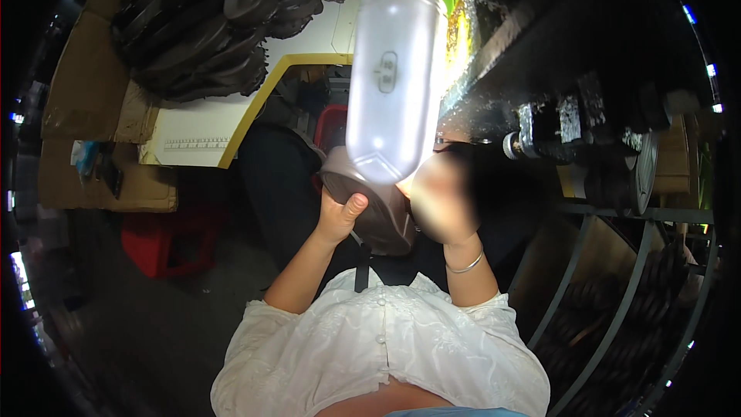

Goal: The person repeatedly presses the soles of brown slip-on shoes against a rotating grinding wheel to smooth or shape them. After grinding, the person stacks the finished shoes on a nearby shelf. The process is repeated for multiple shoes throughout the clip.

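Note:
My left hand is closed around the edge of a brownish-grey, curved piece that looks like a shoe sole, held above my lap. Its thumb presses on the near side, while the fingers pass out of sight behind. On the piece's other side is my right hand, with a silver bangle on the wrist. That hand is smeared and its fingers are partly covered by a bright white lamp, so its grip cannot be made out.
Dark soles with ragged edges lie heaped on the white, yellow-edged table at far left. A dark machine stands at right, above a metal rack holding dark pieces. Cardboard and a red stool are at left.

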Available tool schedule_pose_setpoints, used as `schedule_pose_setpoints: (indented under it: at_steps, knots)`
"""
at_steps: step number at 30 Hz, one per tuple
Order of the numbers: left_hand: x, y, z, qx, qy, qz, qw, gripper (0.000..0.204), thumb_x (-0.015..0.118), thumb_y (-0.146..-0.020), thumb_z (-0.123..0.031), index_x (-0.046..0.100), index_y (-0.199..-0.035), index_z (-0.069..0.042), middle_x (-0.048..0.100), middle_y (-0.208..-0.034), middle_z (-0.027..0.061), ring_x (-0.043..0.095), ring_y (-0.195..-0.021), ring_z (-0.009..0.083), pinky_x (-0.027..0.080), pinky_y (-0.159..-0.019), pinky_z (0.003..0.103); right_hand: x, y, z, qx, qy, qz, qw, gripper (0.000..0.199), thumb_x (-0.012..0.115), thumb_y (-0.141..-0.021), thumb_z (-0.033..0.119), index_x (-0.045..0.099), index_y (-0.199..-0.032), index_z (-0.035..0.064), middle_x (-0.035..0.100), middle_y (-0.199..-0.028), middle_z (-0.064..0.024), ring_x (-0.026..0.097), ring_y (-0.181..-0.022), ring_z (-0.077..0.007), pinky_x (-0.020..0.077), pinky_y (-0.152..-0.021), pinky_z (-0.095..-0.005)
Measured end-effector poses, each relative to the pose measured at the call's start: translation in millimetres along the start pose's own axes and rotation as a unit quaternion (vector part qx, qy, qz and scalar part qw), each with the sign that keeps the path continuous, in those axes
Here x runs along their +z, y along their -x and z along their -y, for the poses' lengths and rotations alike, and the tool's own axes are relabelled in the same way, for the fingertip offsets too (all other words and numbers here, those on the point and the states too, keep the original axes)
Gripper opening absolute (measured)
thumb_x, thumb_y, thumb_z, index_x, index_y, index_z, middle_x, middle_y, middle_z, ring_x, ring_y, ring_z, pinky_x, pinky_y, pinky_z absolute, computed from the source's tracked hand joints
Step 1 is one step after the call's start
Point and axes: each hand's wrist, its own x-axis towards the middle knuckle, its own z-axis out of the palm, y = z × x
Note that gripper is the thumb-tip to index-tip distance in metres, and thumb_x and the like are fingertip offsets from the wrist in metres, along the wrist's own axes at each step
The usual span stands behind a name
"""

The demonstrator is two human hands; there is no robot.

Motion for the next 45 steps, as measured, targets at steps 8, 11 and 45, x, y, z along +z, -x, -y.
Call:
schedule_pose_setpoints:
  at_steps: [8, 11, 45]
  knots:
    - [-29, -2, 14, -0.041, 0.202, -0.105, 0.973, 0.061, 0.043, -0.083, -0.06, 0.047, -0.106, -0.004, 0.057, -0.087, 0.0091, 0.058, -0.078, 0.0206, 0.049, -0.068, 0.033, -41, -6, -53, 0.114, 0.146, -0.094, 0.978, 0.024, 0.06, -0.084, 0.02, 0.062, -0.077, -0.0027, 0.063, -0.071, -0.0037, 0.055, -0.063, -0.0098, 0.0437, -0.06, -0.0262]
    - [-32, -22, -18, -0.023, 0.239, -0.217, 0.946, 0.062, 0.046, -0.083, -0.057, 0.042, -0.123, -0.01, 0.049, -0.117, 0.0037, 0.047, -0.108, 0.019, 0.039, -0.092, 0.037, -40, 13, -39, 0.112, 0.013, 0.047, 0.993, 0.039, 0.064, -0.081, 0.025, 0.055, -0.107, -0.0032, 0.062, -0.094, -0.0054, 0.059, -0.084, -0.0124, 0.0459, -0.075, -0.0257]
    - [7, -14, -27, 0.006, 0.208, -0.252, 0.945, 0.064, 0.048, -0.085, -0.053, 0.04, -0.125, -0.004, 0.047, -0.122, 0.0094, 0.046, -0.112, 0.0225, 0.036, -0.097, 0.042, -63, 87, -58, 0.115, -0.08, -0.051, 0.989, 0.033, 0.06, -0.085, 0.018, 0.051, -0.112, 0.0015, 0.056, -0.104, -0.0053, 0.052, -0.094, -0.0098, 0.0445, -0.081, -0.0262]
